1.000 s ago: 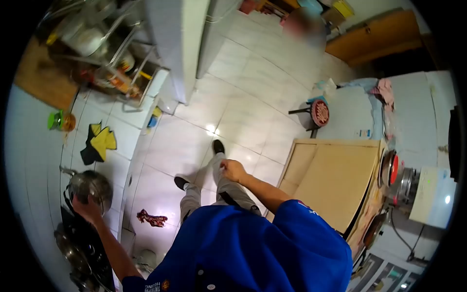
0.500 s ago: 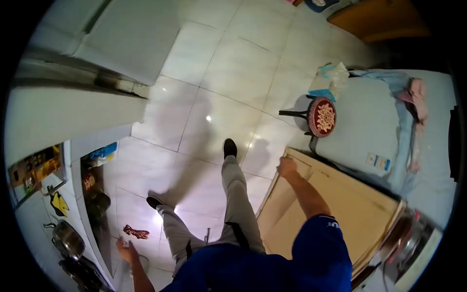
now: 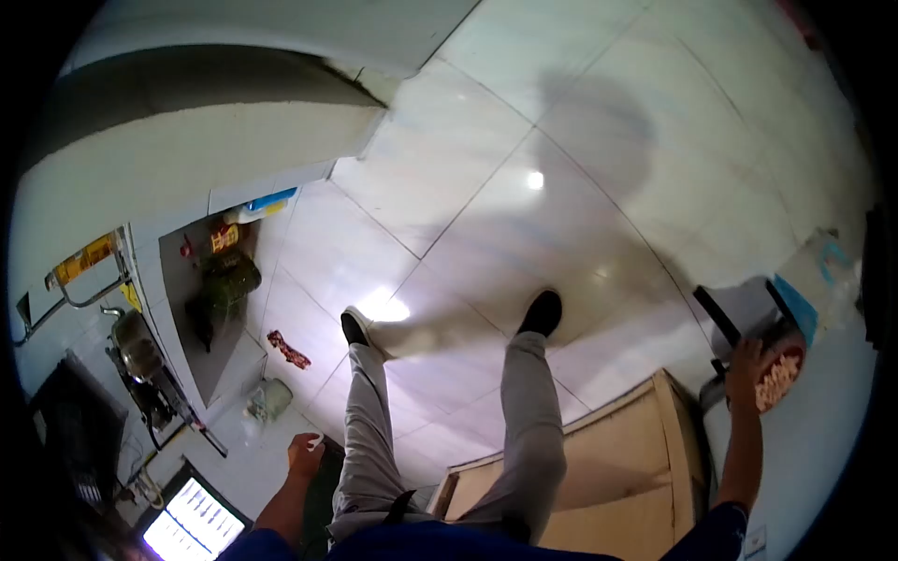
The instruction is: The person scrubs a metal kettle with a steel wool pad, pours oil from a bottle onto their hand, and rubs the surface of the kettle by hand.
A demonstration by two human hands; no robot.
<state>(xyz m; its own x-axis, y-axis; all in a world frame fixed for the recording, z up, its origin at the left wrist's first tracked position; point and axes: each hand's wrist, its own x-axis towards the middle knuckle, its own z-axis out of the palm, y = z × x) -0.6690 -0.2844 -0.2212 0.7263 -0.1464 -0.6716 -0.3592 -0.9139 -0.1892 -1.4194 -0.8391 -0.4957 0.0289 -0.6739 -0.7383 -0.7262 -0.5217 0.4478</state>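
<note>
My left hand (image 3: 304, 455) is low at the left of my legs, its fingers curled round a small white thing (image 3: 316, 440). On the right, my right hand (image 3: 745, 365) grips the near edge of a round stool (image 3: 779, 376) with a dark red, pale-patterned seat. The stool's dark legs (image 3: 718, 314) point toward the upper left, so it lies tipped on its side. A blue and clear plastic bag (image 3: 797, 307) is just beyond the seat.
A pale wooden cabinet (image 3: 617, 467) stands by my right leg. On the left are a counter shelf with bottles (image 3: 229, 271), a metal pot (image 3: 138, 346), a stove and a bright screen (image 3: 194, 520). A red patterned cloth (image 3: 288, 350) and a bagged bin (image 3: 269, 400) are on the floor.
The view has turned and moved forward. My right hand has gone from the wooden cabinet's edge to the stool. My left hand, earlier at the pot, is now low beside my leg.
</note>
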